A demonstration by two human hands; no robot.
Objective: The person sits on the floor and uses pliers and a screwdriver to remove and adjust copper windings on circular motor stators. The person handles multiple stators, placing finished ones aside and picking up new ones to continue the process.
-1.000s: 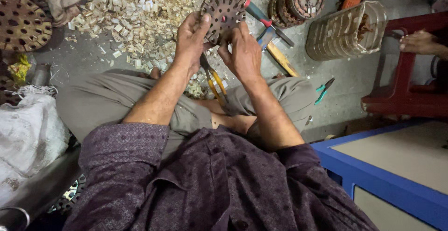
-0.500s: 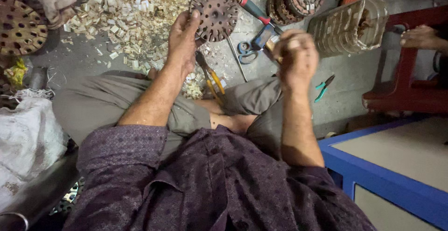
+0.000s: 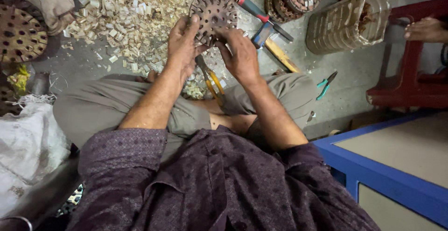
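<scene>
right hand (image 3: pixel 240 53) back on toothed disc (image 3: pixel 213 12)

In my grip, the toothed disc (image 3: pixel 213 15) is dull, rusty-brown metal. Beyond it lie pale, rough wood chips (image 3: pixel 126 14); right of it, a ribbed, cloudy plastic jar (image 3: pixel 345 23).
</scene>
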